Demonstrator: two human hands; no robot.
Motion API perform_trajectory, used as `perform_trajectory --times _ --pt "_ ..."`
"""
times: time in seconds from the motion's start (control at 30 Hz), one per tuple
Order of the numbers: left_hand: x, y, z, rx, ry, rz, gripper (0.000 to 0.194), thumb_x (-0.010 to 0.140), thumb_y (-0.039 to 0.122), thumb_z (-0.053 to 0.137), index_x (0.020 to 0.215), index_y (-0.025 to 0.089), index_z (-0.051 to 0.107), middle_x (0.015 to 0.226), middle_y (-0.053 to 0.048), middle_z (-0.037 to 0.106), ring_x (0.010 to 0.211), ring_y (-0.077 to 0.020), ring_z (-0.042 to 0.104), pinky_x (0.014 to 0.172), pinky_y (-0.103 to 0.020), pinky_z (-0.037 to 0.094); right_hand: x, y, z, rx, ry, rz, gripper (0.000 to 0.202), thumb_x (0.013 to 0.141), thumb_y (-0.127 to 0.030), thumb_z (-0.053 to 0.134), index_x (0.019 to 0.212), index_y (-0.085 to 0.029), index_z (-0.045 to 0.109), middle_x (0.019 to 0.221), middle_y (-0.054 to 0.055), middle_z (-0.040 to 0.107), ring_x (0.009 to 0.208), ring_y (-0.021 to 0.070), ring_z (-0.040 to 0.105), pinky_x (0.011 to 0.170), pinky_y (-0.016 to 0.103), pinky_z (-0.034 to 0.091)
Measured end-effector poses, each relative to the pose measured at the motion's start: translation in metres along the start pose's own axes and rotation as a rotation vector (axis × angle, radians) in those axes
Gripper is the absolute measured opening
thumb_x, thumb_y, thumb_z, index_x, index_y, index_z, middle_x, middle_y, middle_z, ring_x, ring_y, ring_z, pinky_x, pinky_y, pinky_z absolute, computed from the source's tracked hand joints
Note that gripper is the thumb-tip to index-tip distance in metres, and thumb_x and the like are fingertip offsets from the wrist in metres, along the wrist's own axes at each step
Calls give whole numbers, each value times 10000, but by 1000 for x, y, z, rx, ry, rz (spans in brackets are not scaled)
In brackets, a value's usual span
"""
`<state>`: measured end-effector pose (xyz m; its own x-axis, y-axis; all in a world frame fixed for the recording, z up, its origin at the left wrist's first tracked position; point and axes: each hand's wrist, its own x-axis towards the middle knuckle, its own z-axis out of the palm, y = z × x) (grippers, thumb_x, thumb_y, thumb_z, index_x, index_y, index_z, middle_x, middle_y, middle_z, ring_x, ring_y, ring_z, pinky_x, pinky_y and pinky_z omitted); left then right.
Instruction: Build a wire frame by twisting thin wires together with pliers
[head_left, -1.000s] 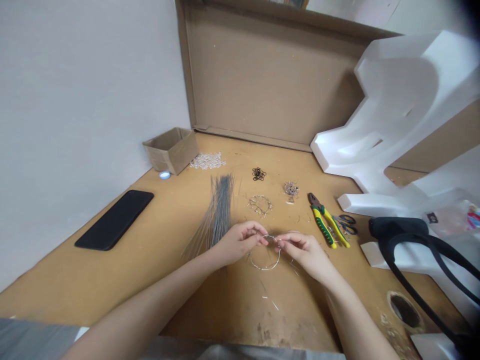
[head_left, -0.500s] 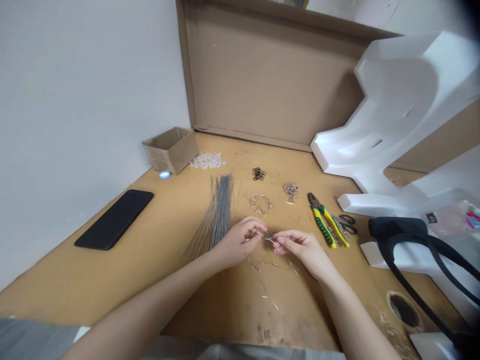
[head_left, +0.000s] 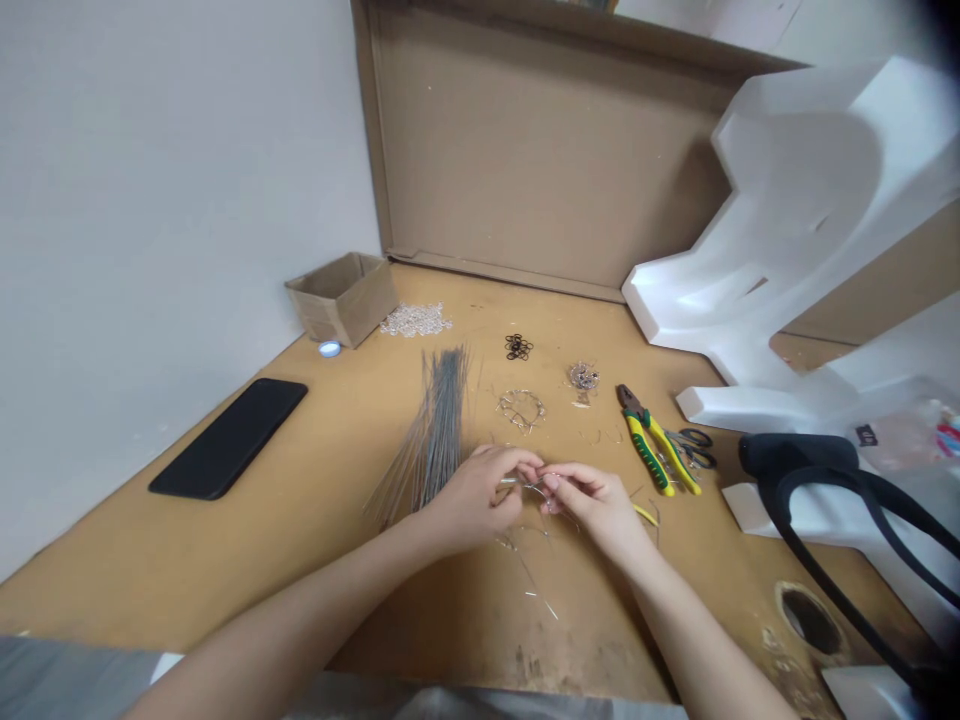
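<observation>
Both hands meet over the wooden table, fingertips almost touching. My left hand (head_left: 484, 497) has its fingers bent around thin silvery wire (head_left: 531, 486), just right of a bundle of grey wires (head_left: 442, 425). My right hand (head_left: 589, 500) pinches the same wire between thumb and index finger. Beyond the hands lies a ring of twisted wire (head_left: 521, 410). Loose wire pieces (head_left: 541, 590) rest below the hands. A small yellow piece (head_left: 645, 515) shows beside my right hand, partly hidden by it.
Yellow-green pliers (head_left: 651, 445) and black-handled scissors (head_left: 694, 447) lie right. Behind are black rings (head_left: 518, 347), a wire coil (head_left: 583, 376), clear beads (head_left: 416, 320) and a small cardboard box (head_left: 345, 300). A black phone (head_left: 229, 438) lies left; white foam (head_left: 787, 200) stands right.
My left hand's fingers have moved right to meet my right fingertips. The wire ends right of the hands have shifted, and a yellow piece now shows by my right hand.
</observation>
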<state>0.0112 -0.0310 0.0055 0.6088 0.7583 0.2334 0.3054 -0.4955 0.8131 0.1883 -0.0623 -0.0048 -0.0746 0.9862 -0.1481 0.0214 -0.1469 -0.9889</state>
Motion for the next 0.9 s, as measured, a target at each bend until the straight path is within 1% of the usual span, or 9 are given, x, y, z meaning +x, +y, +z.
perform_trajectory --times 0.1,0.17,0.27,0.4,0.5,0.63,0.8,0.9 --pt "1 -2 3 -213 -36 -150 266 753 201 495 1018 183 484 849 -24 625 792 -132 565 733 -252 427 0 0 5 -16 -24 -29 232 676 -370 670 787 -170 634 598 -5 624 548 117 577 590 259 477" --pt "2 -4 4 -279 -74 -218 233 751 271 529 963 179 500 772 -5 605 704 -114 549 658 -225 421 0 1 6 -2 -41 -39 233 674 -370 673 769 -169 601 576 -14 607 538 110 567 577 251 467" --pt "3 -7 5 -331 -123 -277 201 731 300 556 879 170 516 661 31 536 597 -87 485 568 -197 378 0 1 8 34 -36 -8 258 659 -378 685 737 -167 560 566 -26 589 518 98 553 551 237 457" --pt "4 -9 6 -403 -171 -326 229 688 338 604 793 158 510 576 65 436 526 -64 389 500 -175 298 0 1 10 34 -26 22 283 630 -394 701 709 -171 545 541 -45 570 473 83 527 501 218 435" --pt "4 -11 8 -408 -218 -367 272 648 385 633 701 144 517 557 61 432 515 -63 367 486 -178 271 0 2 12 22 -19 37 294 615 -406 707 699 -174 547 536 -45 571 456 82 518 471 210 414" --pt "5 -12 9 -443 -268 -423 272 659 393 607 686 127 558 608 26 532 549 -77 425 518 -187 299 -2 -1 11 10 -14 37 301 618 -414 703 713 -172 554 560 -28 583 479 91 532 496 227 435" --pt "8 -10 6 -558 -277 -461 246 662 360 603 725 122 622 669 7 594 614 -92 475 599 -200 331 -6 -9 8 -26 -10 10 283 608 -397 710 714 -172 574 593 -17 589 536 105 555 557 250 455" --pt "8 -10 6 -619 -251 -511 234 633 348 636 710 127 636 649 21 583 621 -89 469 618 -200 324 -6 -9 8 -66 -8 -14 257 629 -387 695 715 -177 576 585 -19 583 543 105 536 555 245 435"
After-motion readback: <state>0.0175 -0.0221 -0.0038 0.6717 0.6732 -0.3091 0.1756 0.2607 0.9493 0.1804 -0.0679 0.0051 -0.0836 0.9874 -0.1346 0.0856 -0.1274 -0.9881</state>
